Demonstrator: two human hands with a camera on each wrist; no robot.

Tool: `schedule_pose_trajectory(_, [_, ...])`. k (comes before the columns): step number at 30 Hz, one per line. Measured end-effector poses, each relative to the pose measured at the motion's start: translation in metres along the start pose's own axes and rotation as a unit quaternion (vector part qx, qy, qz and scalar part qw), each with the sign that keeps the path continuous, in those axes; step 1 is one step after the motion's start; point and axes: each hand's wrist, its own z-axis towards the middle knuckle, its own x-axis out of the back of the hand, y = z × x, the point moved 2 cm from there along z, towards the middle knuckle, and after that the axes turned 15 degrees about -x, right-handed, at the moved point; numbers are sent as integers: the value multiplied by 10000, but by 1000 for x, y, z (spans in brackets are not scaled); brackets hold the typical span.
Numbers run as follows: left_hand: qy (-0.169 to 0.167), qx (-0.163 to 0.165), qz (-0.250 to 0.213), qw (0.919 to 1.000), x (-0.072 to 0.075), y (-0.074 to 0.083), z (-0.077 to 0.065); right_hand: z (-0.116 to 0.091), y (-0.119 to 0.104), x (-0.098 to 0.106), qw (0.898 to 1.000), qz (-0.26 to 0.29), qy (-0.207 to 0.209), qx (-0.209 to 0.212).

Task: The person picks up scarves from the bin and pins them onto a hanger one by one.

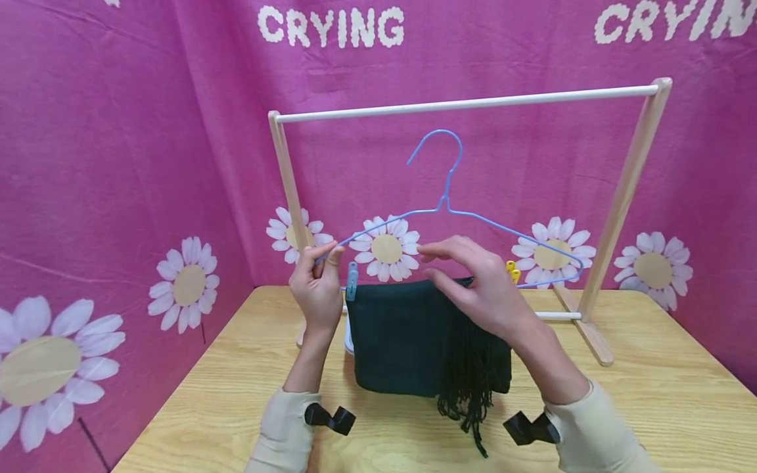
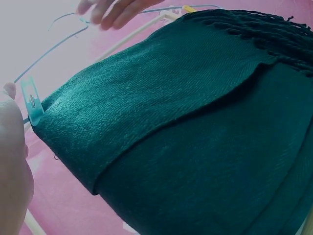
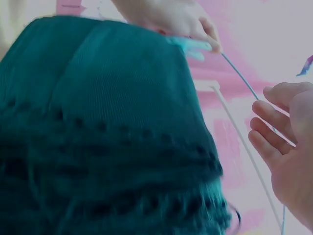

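Observation:
A blue wire hanger [image 1: 445, 187] is held up above the table, its hook at the top. My left hand [image 1: 317, 289] pinches the hanger's left end between thumb and fingers. Over its lower bar hangs a folded dark green fringed scarf [image 1: 399, 338], the fringe falling at the right. A blue clothespin [image 1: 351, 281] clips the scarf's left edge, and a yellow clothespin [image 1: 513, 270] shows at the right, partly hidden. My right hand [image 1: 481, 282] is in front of the scarf's upper right part, fingers loosely bent and holding nothing; in the right wrist view its fingers [image 3: 271, 122] are apart from the scarf.
Behind the hanger stands a wooden rack with a white top rail [image 1: 473, 104] and a right post [image 1: 623, 203]. A white object [image 1: 349, 336] is mostly hidden behind the scarf. The wooden table [image 1: 639, 394] meets a pink flowered cloth backdrop [image 1: 508, 52].

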Motion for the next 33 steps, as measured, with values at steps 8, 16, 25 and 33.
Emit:
schedule_pose_trajectory(8, [13,26,60,10000,3,-2,1,-19,18,31,9978,143,550,-354])
schedule_pose_trajectory(16, [-13,-13,68,10000,5,-4,1,-30,31,51,9965,45,742,-394])
schedule_pose_trajectory(25, [43,78,87,9999,6,-5,1,-38,47,68,9926,-49,1062,-585])
schedule_pose_trajectory(33, [101,120,61,9999,6,-6,1,-46,59,79,9858,-305,1402,-874])
